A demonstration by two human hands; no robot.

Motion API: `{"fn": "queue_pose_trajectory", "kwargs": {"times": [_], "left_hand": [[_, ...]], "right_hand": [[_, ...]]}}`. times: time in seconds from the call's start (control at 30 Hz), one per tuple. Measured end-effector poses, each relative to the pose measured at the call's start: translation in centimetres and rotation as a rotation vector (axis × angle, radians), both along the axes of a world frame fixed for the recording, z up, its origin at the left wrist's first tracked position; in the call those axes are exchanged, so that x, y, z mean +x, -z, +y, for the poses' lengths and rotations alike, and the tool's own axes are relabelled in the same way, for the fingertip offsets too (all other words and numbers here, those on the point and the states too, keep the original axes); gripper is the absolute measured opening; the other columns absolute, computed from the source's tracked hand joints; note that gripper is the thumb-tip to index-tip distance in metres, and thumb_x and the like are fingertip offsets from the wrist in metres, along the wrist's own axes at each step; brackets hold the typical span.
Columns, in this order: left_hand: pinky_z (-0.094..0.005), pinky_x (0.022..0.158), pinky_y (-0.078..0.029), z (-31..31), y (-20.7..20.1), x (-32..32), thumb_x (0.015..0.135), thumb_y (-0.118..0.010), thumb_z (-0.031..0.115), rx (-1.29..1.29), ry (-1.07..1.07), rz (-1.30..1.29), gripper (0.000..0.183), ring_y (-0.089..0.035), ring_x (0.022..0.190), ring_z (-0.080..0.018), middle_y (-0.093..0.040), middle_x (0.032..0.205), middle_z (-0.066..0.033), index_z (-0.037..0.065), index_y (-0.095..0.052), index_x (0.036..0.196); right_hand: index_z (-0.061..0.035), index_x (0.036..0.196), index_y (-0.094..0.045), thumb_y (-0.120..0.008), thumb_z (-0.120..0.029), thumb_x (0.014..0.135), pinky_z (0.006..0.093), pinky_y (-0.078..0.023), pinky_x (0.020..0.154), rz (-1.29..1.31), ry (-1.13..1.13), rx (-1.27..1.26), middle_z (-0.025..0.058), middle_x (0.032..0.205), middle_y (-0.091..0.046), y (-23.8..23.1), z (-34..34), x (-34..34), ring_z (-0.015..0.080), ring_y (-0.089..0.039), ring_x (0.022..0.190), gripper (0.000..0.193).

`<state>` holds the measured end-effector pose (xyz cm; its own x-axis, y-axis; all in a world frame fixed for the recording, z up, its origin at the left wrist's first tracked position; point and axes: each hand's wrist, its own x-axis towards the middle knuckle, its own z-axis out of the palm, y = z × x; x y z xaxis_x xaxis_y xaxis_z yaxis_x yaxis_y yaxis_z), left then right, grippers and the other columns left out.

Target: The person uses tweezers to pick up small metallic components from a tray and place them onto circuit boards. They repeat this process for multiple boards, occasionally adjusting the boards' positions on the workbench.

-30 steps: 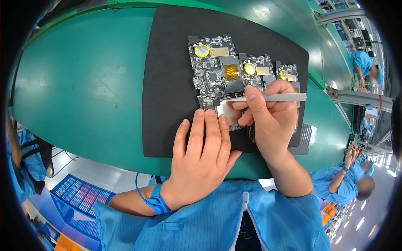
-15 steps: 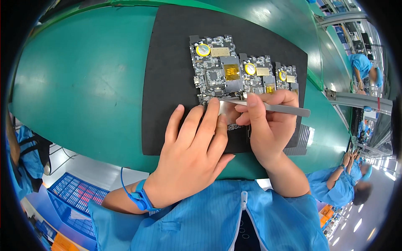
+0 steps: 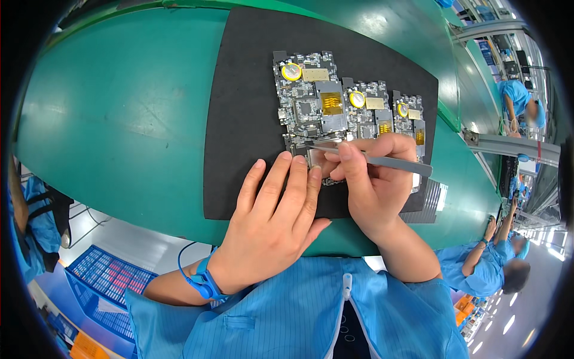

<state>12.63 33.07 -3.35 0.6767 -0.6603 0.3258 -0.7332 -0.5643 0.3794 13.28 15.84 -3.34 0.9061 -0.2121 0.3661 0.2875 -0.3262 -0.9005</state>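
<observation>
Three dark circuit boards lie side by side on a black foam mat [image 3: 245,119]; the largest board [image 3: 308,99] is on the left, a middle board [image 3: 371,110] and a small board [image 3: 409,113] to its right, each with a round coin cell. My right hand [image 3: 373,185] grips metal tweezers [image 3: 382,160] whose tips rest at the lower edge of the largest board, by a silvery plate [image 3: 317,160]. My left hand [image 3: 275,221] lies flat, fingertips pressing on the mat and board edge beside that plate. A blue wrist strap [image 3: 209,282] with a coiled cord is on my left wrist.
The mat sits on a green bench [image 3: 119,107]. A ribbed grey pad [image 3: 430,203] pokes out at the mat's right edge. Blue crates [image 3: 101,287] stand on the floor at lower left. Other workers in blue coats [image 3: 484,266] are at the right.
My left hand slid back slightly, fingers now straighter at the board's lower edge. My right hand dropped a little and the tweezers tilted, tips shifting left along the board.
</observation>
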Motion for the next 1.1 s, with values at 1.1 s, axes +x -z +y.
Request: {"fn": "queue_pose_trajectory", "kwargs": {"times": [1.1], "left_hand": [[-0.0535, 0.102, -0.031, 0.4, -0.1, -0.2, 0.078, -0.067, 0.04, -0.021, -0.025, 0.003, 0.058, -0.046, 0.121, -0.0349, -0.051, 0.125, -0.0199, -0.002, -0.059, 0.118]], "right_hand": [[-0.0013, 0.081, -0.048, -0.069, 0.004, 0.08, 0.0236, -0.049, 0.047, -0.254, -0.05, -0.29, 0.0138, 0.074, -0.068, -0.6, 1.0, -0.3, 0.0152, -0.065, 0.057, 0.022]]}}
